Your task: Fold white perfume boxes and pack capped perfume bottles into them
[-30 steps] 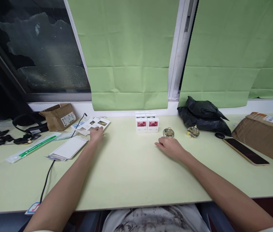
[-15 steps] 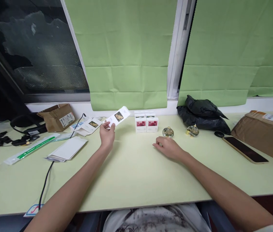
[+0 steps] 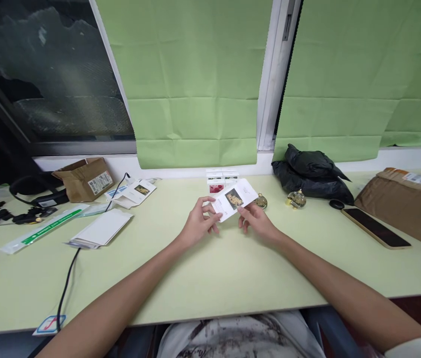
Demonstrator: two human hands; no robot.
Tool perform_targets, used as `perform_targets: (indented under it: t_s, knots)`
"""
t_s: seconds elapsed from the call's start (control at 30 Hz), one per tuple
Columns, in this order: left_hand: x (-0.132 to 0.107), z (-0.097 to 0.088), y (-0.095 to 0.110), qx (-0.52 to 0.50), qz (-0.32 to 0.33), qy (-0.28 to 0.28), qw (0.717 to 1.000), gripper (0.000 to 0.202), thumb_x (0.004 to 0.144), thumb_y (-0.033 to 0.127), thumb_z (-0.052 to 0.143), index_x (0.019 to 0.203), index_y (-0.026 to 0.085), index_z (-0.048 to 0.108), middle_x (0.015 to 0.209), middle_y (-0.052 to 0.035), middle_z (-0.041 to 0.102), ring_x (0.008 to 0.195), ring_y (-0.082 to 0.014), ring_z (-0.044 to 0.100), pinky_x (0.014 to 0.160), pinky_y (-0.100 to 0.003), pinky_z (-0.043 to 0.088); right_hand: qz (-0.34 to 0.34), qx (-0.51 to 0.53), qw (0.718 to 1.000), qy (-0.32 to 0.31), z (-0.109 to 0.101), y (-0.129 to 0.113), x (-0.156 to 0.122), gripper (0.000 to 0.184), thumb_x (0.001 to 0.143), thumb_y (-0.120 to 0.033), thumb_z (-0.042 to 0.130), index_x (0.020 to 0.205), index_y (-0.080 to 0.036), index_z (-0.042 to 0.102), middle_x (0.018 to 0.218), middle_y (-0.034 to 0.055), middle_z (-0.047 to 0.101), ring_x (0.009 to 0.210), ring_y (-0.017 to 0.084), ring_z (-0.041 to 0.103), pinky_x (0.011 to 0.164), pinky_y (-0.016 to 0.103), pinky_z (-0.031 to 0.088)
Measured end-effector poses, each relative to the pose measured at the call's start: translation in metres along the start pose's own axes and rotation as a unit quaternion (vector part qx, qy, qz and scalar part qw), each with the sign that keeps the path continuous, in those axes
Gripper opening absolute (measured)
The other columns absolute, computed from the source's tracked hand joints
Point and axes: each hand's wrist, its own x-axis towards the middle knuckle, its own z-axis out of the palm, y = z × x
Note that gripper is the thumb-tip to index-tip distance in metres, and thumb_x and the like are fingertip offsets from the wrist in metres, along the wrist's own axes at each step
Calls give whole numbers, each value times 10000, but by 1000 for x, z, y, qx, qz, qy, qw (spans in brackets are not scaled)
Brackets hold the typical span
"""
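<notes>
Between both hands, above the middle of the table, I hold a flattened white cardboard box (image 3: 234, 198) with a photo printed on it. My left hand (image 3: 201, 220) pinches its lower left end. My right hand (image 3: 256, 220) grips its lower right edge, thumb on the front. Right behind it stand small white boxes (image 3: 216, 188) with red pictures, partly covered by the flat box. A round gold piece like a pocket watch (image 3: 262, 201) lies just beyond my right hand, partly hidden. Another such gold piece (image 3: 297, 199) rests farther right.
On the left lie more flat printed boxes (image 3: 139, 191), a stack of white cards (image 3: 102, 228), a long green-and-white packet (image 3: 46, 229), an open brown carton (image 3: 83, 181) and a black cable (image 3: 69, 278). To the right are black bags (image 3: 311, 174), a phone (image 3: 376, 227) and a brown parcel (image 3: 400, 209).
My left hand has carried the flattened box rightward from the left, in front of the small boxes. My right hand, earlier resting on the table, now grips it too.
</notes>
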Motion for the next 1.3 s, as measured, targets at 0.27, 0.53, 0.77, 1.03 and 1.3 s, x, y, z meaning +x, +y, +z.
perform_targets:
  t_s: [0.27,0.53,0.77,1.03,1.3]
  knots:
    - [-1,-8,6,174,57,99,978,371,956,577,630,1075,227,639,752,25,603,686,-134,575,604,-238,424,29,24,999,8,-2,-6,1,471,868,-653,715,990,-203,647,785,9,671,606,147,624,461,253,541]
    - [9,-6,-11,52,-60,23,997,579,808,603,805,1163,192,602,1064,-48,664,780,-146,648,659,-271,500,30,9,999,-19,-6,4,2,448,891,-644,708,846,-220,571,594,-55,563,486,108,522,435,223,451]
    - [10,-3,-12,-41,-68,17,997,638,792,565,844,1234,166,613,1063,-101,735,939,-249,735,796,-373,600,29,-15,999,2,-8,8,2,494,901,-668,672,1136,-256,535,658,-66,595,528,133,555,438,228,475]
    - [8,-11,-10,-6,-47,62,997,753,841,595,782,1408,228,447,867,-27,731,790,-214,734,724,-328,586,-53,-126,984,-112,-7,-16,-10,649,897,-472,752,1481,-357,493,1350,74,637,935,187,626,758,334,577]
    - [-4,-10,-2,210,17,14,977,638,1013,573,529,1567,300,370,954,-31,765,740,-201,680,696,-287,488,-57,-263,956,-120,-5,-20,-17,455,989,-394,606,1433,-320,539,1083,19,717,872,199,627,778,324,485]
